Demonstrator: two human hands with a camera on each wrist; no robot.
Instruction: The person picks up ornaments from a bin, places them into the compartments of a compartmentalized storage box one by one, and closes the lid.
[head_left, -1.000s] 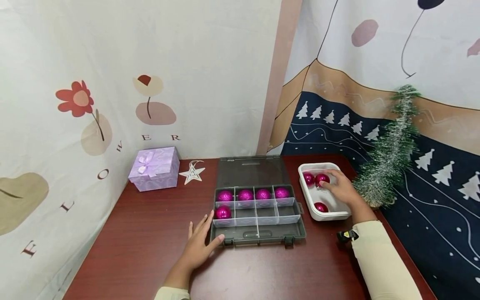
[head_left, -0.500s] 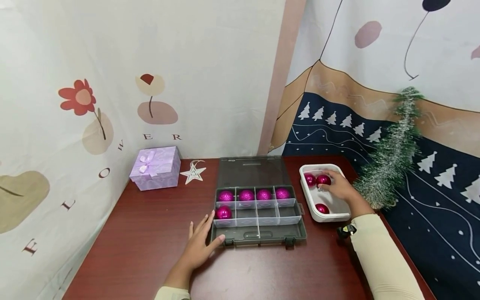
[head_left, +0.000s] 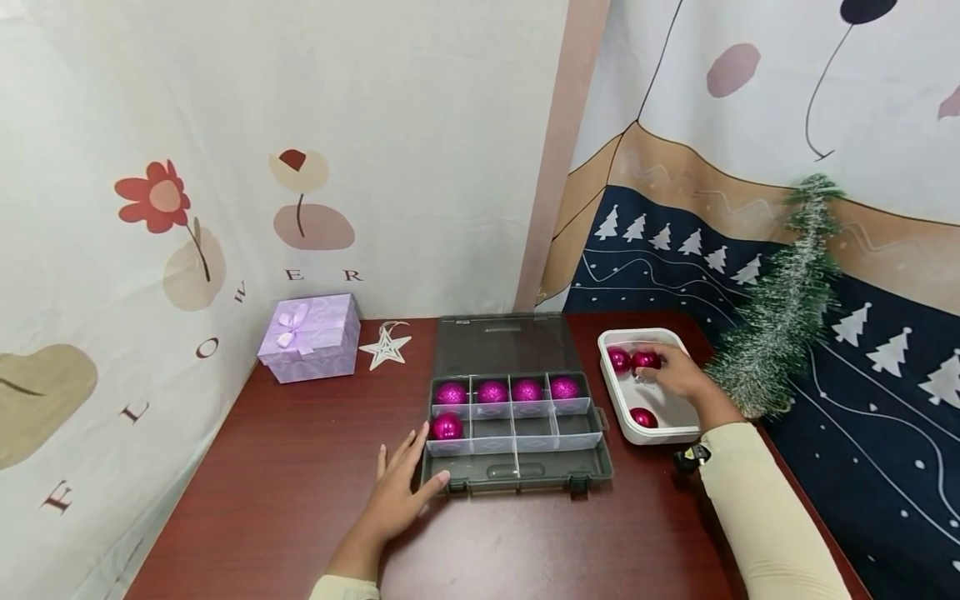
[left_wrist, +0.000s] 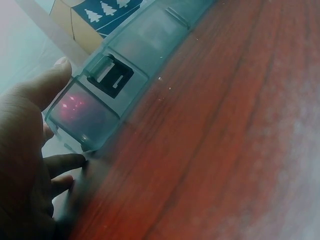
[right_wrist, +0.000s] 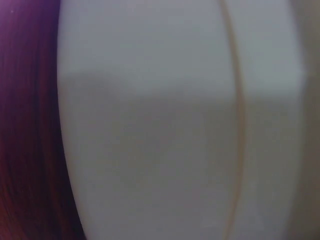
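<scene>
In the head view, my right hand (head_left: 678, 372) reaches into the white tray (head_left: 617, 398) and pinches a shiny magenta Christmas ball (head_left: 643, 360), partly covered by the fingers. Beside it lies a second magenta ball (head_left: 618, 359), with a third ball (head_left: 642, 417) nearer the front. My left hand (head_left: 397, 490) rests with extended fingers along the left front corner of a grey divided box (head_left: 480, 468), thumb at its front edge. Glittery balls (head_left: 492, 392) fill the box's back row; one shiny ball (head_left: 447, 426) sits in the middle row's left compartment. The right wrist view shows only blurred tray wall (right_wrist: 150, 125) and table.
The box's lid (head_left: 502, 346) lies open toward the wall. A purple gift box (head_left: 311, 337) and a white star ornament (head_left: 386, 347) stand back left. A small tinsel tree (head_left: 780, 317) rises just right of the tray. Fabric drapes border the brown table (head_left: 300, 467).
The right hand's fingers cover slightly more of the ball in the tray. The left hand and the box have stayed in place; the view shifted a little.
</scene>
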